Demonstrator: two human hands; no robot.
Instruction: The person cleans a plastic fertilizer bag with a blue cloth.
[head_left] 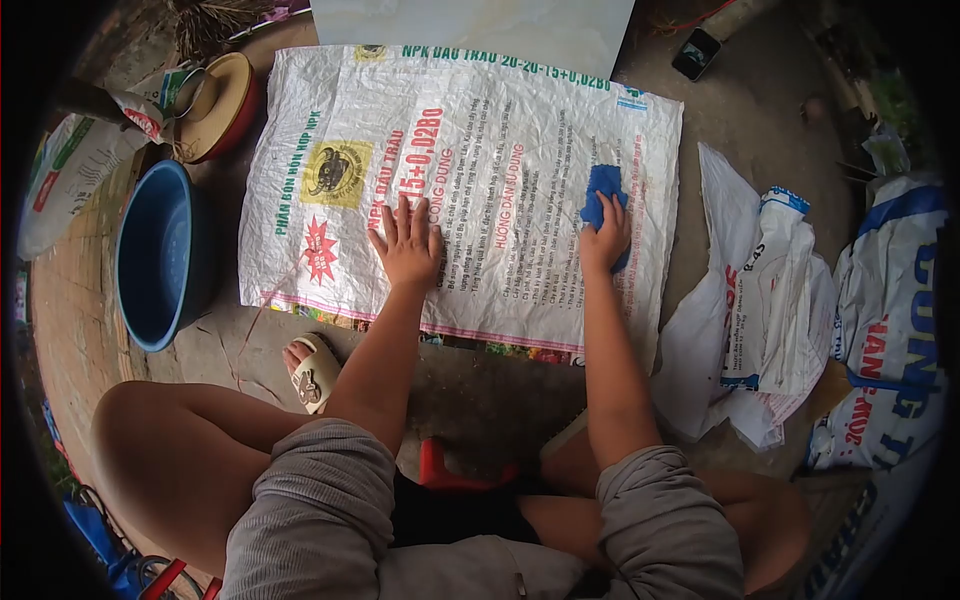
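Note:
A white woven fertilizer sack (480, 230), printed in red, green and black, lies spread flat in front of me. My left hand (410, 243) rests on its printed face with the fingers spread, holding nothing. Toward the sack's right side, my right hand (606, 235) grips a blue cloth (604, 195) against the surface. Part of the cloth is hidden under the fingers and palm. Some creases run across the sack, and a pink stitched line follows its near edge.
A blue basin (155, 258) stands at the left, with a conical hat (215, 105) behind it. More folded sacks (755, 310) lie at the right. A pale smooth board (480, 25) is beyond the sack. A small black device (697, 53) sits at the far right.

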